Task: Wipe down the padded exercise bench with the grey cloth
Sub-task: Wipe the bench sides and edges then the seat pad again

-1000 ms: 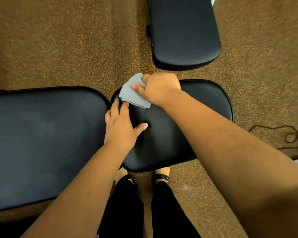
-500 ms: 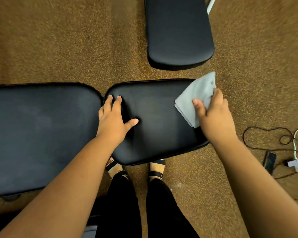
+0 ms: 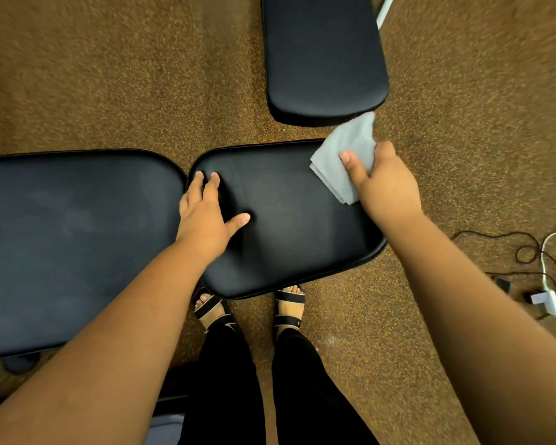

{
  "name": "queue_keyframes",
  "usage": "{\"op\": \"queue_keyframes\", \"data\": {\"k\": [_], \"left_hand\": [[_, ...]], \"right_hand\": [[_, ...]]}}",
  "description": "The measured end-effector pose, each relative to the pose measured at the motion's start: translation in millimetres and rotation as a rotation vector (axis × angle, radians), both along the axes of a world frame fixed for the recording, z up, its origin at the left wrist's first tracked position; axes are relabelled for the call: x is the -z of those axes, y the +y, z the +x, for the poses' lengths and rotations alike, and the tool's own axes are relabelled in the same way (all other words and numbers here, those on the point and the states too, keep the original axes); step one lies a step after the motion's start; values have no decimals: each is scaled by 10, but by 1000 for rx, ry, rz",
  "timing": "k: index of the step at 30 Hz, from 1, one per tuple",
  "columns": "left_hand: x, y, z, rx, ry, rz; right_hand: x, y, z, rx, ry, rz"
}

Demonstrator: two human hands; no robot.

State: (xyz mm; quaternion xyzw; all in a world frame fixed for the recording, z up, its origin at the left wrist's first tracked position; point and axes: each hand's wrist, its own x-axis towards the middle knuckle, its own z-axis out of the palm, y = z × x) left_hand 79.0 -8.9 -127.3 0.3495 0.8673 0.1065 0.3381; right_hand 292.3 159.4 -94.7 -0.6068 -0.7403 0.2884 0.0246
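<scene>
The black padded bench seat pad (image 3: 289, 226) lies in the middle of the view, with a longer black back pad (image 3: 77, 239) to its left. My right hand (image 3: 382, 184) presses the folded grey cloth (image 3: 347, 155) onto the seat pad's far right corner; part of the cloth hangs past the pad's edge. My left hand (image 3: 206, 216) rests flat on the seat pad's left side, fingers spread, holding nothing.
A second black pad (image 3: 325, 56) stands beyond the seat pad. The floor (image 3: 109, 75) is brown speckled rubber. Black cables (image 3: 527, 248), a white cord and a white charger (image 3: 549, 300) lie on the floor at the right. My sandalled feet (image 3: 289, 303) stand just under the seat pad's near edge.
My right hand swept the cloth from the seat pad's far left corner across to its far right corner. My left hand stayed flat on the pad's left side.
</scene>
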Motion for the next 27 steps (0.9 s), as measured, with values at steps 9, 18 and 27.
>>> {"op": "queue_keyframes", "data": {"k": [9, 18, 27], "left_hand": [[17, -2, -6, -12, -10, -3], [47, -1, -13, -14, -24, -2], [67, -50, -31, -3, -31, 37]], "right_hand": [[186, -1165, 277, 395, 458, 101], [79, -603, 140, 293, 46, 167], [190, -133, -610, -536, -435, 416]]}}
